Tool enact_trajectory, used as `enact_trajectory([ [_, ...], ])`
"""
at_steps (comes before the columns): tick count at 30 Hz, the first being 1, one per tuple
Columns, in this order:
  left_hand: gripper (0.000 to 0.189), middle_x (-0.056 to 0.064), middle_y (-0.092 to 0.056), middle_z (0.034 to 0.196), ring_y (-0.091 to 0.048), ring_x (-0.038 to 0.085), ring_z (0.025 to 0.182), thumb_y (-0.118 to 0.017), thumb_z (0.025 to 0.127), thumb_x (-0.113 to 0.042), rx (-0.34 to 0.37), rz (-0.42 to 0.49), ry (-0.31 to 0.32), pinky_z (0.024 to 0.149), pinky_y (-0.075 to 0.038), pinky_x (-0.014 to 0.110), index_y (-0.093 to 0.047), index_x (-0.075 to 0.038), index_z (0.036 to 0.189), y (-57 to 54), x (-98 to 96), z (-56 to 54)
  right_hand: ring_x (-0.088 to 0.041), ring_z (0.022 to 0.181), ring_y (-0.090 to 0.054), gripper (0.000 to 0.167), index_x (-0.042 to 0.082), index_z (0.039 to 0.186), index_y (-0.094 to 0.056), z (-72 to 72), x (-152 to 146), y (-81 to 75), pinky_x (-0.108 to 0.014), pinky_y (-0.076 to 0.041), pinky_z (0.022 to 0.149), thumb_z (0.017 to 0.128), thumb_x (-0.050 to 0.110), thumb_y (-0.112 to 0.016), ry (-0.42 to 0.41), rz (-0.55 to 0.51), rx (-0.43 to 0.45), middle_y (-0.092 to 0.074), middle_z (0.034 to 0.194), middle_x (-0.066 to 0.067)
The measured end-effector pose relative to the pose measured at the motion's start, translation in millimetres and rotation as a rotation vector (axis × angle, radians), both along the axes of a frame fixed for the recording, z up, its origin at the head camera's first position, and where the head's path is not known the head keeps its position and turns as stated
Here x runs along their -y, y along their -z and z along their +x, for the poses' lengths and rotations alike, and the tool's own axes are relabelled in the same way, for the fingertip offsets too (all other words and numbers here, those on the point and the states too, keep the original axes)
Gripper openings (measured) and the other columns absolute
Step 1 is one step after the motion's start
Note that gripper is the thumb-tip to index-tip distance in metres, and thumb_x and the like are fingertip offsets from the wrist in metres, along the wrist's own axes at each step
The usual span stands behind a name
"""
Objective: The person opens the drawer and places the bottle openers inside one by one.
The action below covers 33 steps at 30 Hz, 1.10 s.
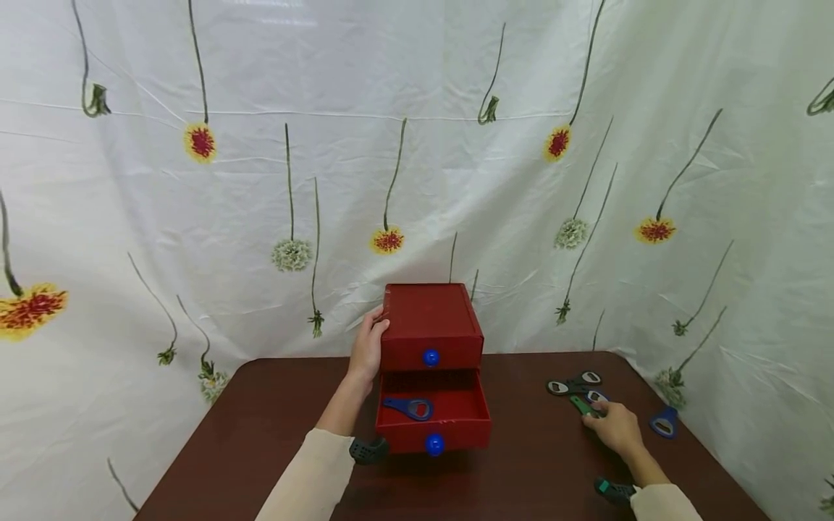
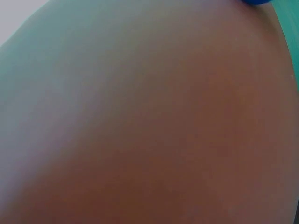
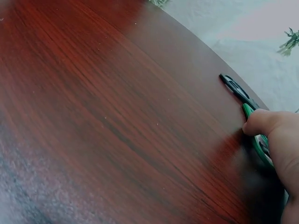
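Note:
My left hand rests against the left side of a small red drawer cabinet, fingers at its upper edge. The lower drawer is pulled out, and a blue bottle opener lies in it; the upper drawer is closed. At the table's right, my right hand pinches a green bottle opener. In the right wrist view the thumb lies over that green opener, hiding part of it. Skin fills most of the left wrist view.
Beyond my right hand lie black bottle openers and a blue one. Another blue opener lies near the right edge of the dark brown table. A flower-patterned white cloth hangs behind the table.

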State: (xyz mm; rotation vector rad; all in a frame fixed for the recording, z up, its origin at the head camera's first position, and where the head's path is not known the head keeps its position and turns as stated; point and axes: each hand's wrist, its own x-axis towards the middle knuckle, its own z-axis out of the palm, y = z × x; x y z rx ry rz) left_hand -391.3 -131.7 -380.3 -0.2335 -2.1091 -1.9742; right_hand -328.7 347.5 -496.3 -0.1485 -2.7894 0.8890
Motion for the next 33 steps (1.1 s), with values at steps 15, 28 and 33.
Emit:
enact_trajectory([
  [15,0.053,0.011,-0.042,0.158,-0.040,0.034,0.141,-0.045,0.108,-0.032,-0.002,0.008,0.004,0.115,-0.029,0.054,-0.042,-0.014,0.158,0.9,-2.2,-2.2,-0.050,0.109,-0.061,0.044,-0.012,0.122,-0.066,-2.5,1.1,-8.4,-0.059,-0.051,0.085,0.090,0.017,-0.074,-0.041,0.008,-0.099,-0.065,0.121,-0.033],
  [28,0.052,0.010,-0.045,0.157,-0.042,0.034,0.138,-0.046,0.108,-0.032,-0.004,-0.005,-0.011,0.113,-0.030,0.054,-0.044,-0.015,0.157,-2.8,-0.6,-1.2,-0.036,0.096,-0.066,0.027,-0.003,0.112,-0.073,-10.9,33.0,-46.2,-0.050,-0.053,0.073,0.090,0.012,-0.076,-0.166,0.004,-0.128,-0.070,0.109,-0.016],
  [33,0.052,0.011,-0.044,0.157,-0.041,0.034,0.139,-0.046,0.108,-0.031,-0.002,0.005,-0.003,0.114,-0.029,0.053,-0.043,-0.014,0.157,-1.3,-1.1,-1.7,-0.040,0.103,-0.064,0.028,0.000,0.115,-0.072,-12.5,49.9,-59.1,-0.049,-0.054,0.073,0.090,0.013,-0.075,-0.203,-0.009,-0.131,-0.069,0.114,-0.016],
])
